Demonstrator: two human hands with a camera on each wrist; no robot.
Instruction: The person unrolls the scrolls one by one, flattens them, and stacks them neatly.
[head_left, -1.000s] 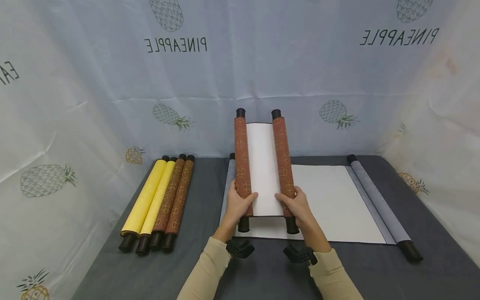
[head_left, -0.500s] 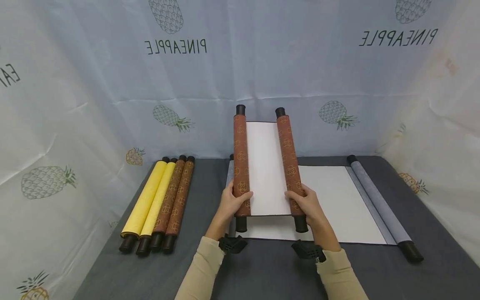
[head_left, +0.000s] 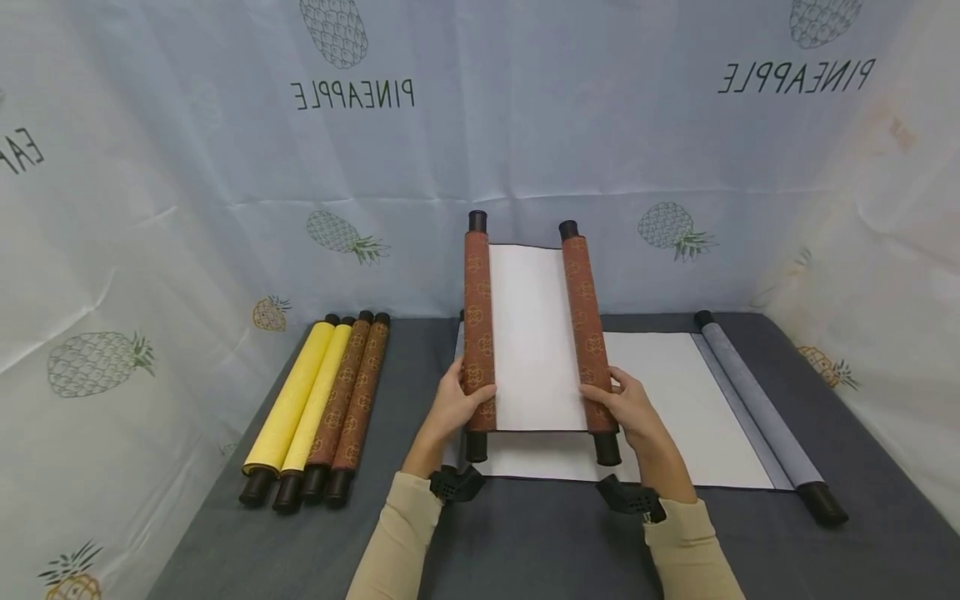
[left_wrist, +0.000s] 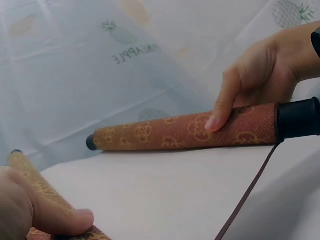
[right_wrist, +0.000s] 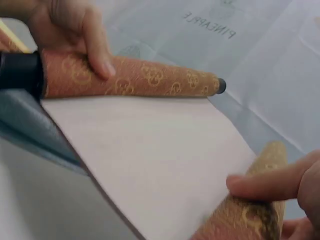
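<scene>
Your right hand (left_wrist: 265, 67) grips the far patterned brown roller (left_wrist: 185, 132) just beside its black end cap (left_wrist: 298, 118). White scroll paper (left_wrist: 165, 195) stretches from that roller toward your left thumb (left_wrist: 60, 220), which presses the near roller (left_wrist: 35, 182).

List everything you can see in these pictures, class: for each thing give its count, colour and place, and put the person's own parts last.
Brown patterned scroll: one, partly unrolled, white sheet between two brown rolls with black end knobs; held up over the table's middle.
Grey scroll: one, unrolled flat, white sheet with grey rolls and black knobs; on the table under and right of the held scroll.
Yellow scrolls: two, rolled; table's left side, side by side.
Brown rolled scrolls: two, patterned; lying right against the yellow ones.
Table: one, dark grey cover.
Backdrop: pale blue cloth printed with pineapples; behind and at both sides.
Left hand: grips the left roll near its lower end.
Right hand: grips the right roll near its lower end.
Sleeves: two, beige.
</scene>
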